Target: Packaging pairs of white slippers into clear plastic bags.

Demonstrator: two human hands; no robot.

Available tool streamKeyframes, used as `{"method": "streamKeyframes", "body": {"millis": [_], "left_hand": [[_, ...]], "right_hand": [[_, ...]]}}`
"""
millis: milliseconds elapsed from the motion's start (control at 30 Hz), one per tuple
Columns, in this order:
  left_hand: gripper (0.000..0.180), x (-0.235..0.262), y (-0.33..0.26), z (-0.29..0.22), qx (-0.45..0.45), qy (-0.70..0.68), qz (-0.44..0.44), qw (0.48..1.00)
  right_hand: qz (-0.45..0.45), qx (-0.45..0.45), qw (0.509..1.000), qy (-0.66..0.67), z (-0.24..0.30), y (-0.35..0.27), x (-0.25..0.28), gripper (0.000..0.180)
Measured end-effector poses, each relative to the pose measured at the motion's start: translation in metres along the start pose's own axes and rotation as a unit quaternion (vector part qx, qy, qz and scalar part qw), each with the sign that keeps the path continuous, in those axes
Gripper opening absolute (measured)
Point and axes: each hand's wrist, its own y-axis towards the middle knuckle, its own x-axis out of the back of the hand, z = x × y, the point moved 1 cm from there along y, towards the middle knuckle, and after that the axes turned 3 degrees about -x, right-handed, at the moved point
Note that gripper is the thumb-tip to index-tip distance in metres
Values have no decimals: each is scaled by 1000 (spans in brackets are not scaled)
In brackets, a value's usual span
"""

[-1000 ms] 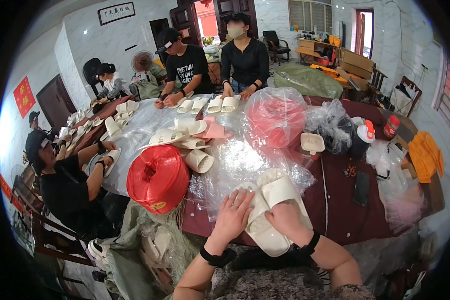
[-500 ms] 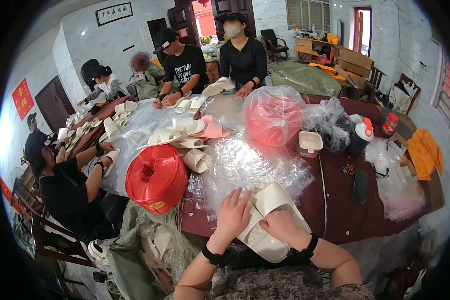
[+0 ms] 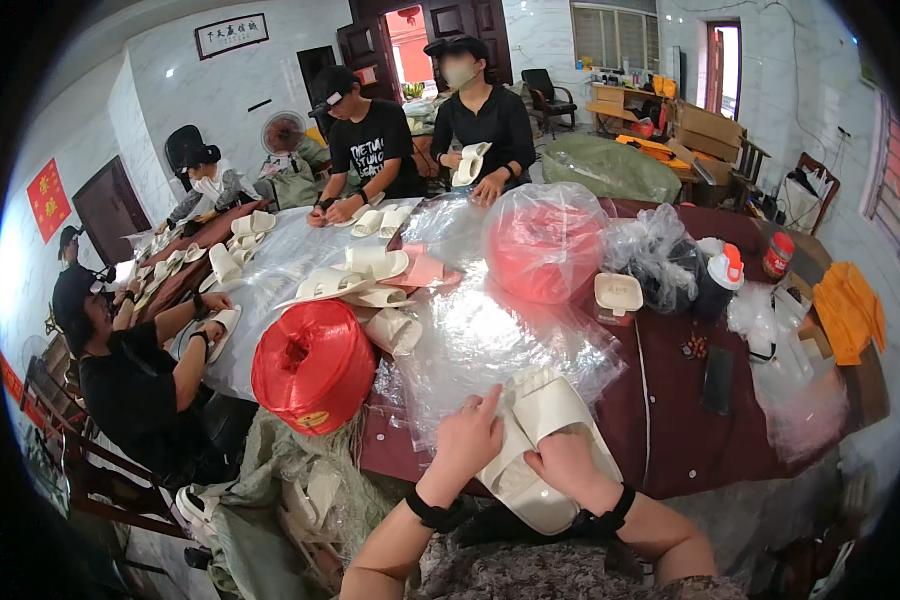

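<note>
A pair of white slippers point(image 3: 514, 468) lies to the right of the red roll point(image 3: 313, 368) and a little nearer the person, at the near edge of the maroon-covered surface point(image 3: 695, 430). The step in hand looks to be handling the pair at the straps: the right hand point(image 3: 573, 466) reaches in from the heel end, its fingers tucked beneath the right slipper's strap point(image 3: 554, 407). They are hidden there, so I cannot tell whether they pinch, press or spread. The left hand point(image 3: 467, 443), between roll and slippers, rests along the pair's left side, forefinger stretched forward, the others bent; how firmly it holds is unclear. Any next move probably calls for the left hand to steady the pair while the right has room under the strap.

The slippers sit footbed up, toes away from the person and heels near; their long axis runs outward, the far end leaning slightly toward the roll's side. Clear plastic point(image 3: 470, 335) spreads right of the roll, beyond the toes.
</note>
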Motion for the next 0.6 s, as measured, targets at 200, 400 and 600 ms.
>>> {"method": "streamKeyframes", "body": {"millis": [200, 400, 600], "left_hand": [[46, -15, 6, -9, -80, 77, -70, 991], [50, 1, 6, -30, -192, -26, -14, 981], [46, 4, 8, -39, -225, -81, 26, 971]], "right_hand": [[10, 43, 999, -8, 4, 2, 0, 34], [14, -62, 998, -24, 1, 8, 6, 27], [-39, 12, 998, 45, -4, 15, -17, 26]]}}
